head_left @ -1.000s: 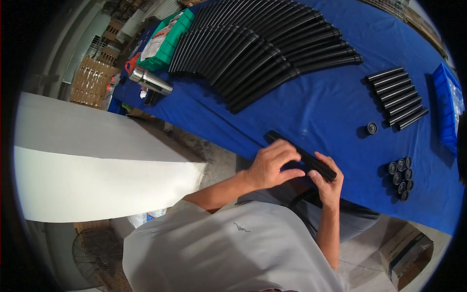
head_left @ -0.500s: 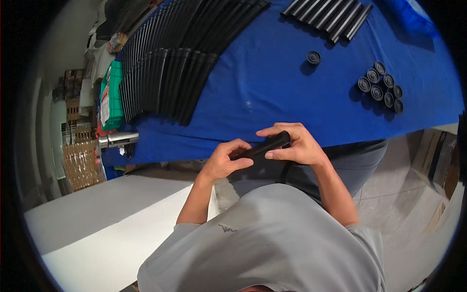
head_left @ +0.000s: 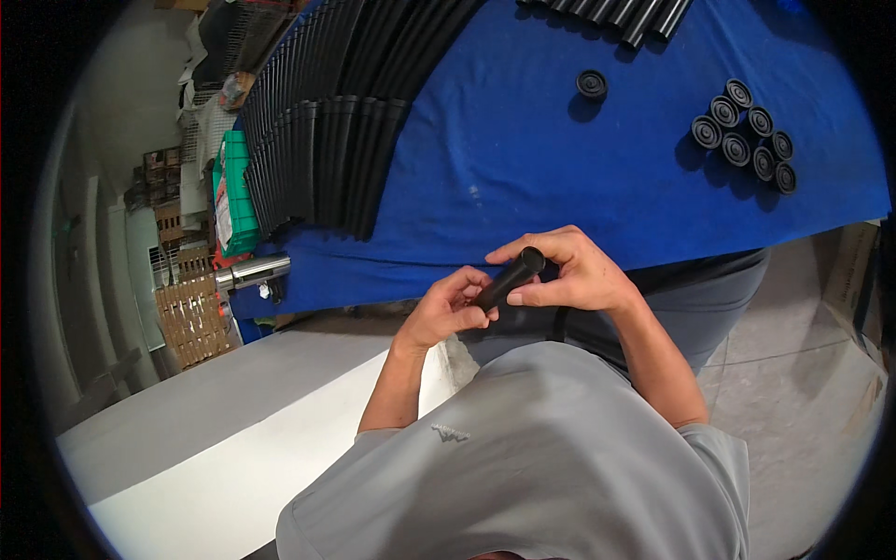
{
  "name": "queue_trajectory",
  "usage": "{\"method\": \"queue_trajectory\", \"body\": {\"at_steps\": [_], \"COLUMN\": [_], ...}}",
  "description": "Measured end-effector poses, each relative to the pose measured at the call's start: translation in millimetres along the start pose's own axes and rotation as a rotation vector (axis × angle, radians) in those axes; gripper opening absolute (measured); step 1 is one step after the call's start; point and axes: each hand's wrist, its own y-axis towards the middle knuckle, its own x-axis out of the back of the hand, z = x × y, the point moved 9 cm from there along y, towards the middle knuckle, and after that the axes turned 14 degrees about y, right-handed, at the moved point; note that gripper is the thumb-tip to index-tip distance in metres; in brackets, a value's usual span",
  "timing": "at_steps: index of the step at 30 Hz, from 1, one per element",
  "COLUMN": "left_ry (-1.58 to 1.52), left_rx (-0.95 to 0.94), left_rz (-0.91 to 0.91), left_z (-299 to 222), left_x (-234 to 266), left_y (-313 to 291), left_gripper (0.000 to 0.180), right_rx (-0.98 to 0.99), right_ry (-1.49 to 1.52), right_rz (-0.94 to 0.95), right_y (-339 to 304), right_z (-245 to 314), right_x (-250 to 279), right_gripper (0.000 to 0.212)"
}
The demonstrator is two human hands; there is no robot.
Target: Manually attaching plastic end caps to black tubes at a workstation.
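Observation:
Tilted in front of my body is a short black tube (head_left: 507, 282), its round upper end turned up toward me. My left hand (head_left: 446, 312) is closed about its lower end, thumb and fingers pressing on it. Around the upper part curves my right hand (head_left: 581, 273), its thumb and forefinger spread on either side; a fingertip sits close beside the tube, though contact is hard to make out. Beyond my hands, a single round black cap (head_left: 591, 85) with ringed grooves rests on the blue cloth (head_left: 495, 168). Several similar caps (head_left: 735, 149) form a cluster to the right.
Long black tubular parts (head_left: 322, 159) lie in dense rows at left. Short black tubes (head_left: 630, 21) are lined up at the far edge. By the table's left end are a green crate (head_left: 239, 191) and a shiny metal cylinder (head_left: 254, 272). A white surface (head_left: 271, 448) stands at lower left.
The tube has tipped more upright, and its upper end has shifted left within my right hand, showing its round face. The whole view has turned slightly.

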Motion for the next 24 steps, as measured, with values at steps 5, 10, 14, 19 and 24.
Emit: {"method": "queue_trajectory", "body": {"at_steps": [5,10,14,19,24], "left_ry": [0.094,0.039,0.126,0.016,-0.058], "left_rx": [-0.026,-0.019,-0.053,-0.001,-0.163], "left_rz": [-0.063,-0.060,0.011,-0.027,-0.047], "left_z": [6,3,1,3,2], "left_x": [7,2,2,-3,-9], "left_y": [4,6,7,5,2], "left_gripper": [0.036,0.036,0.041,0.043,0.044], "right_rx": [0.026,0.052,0.070,0.045,0.056], "right_ry": [0.006,0.065,0.051,0.072,-0.016], "right_rz": [0.011,-0.001,0.008,-0.020,-0.005], "right_y": [0,-1,-2,0,2], "right_z": [4,6,3,2,3], "right_x": [1,2,3,5,0], "right_gripper": [0.037,0.034,0.035,0.037,0.053]}}
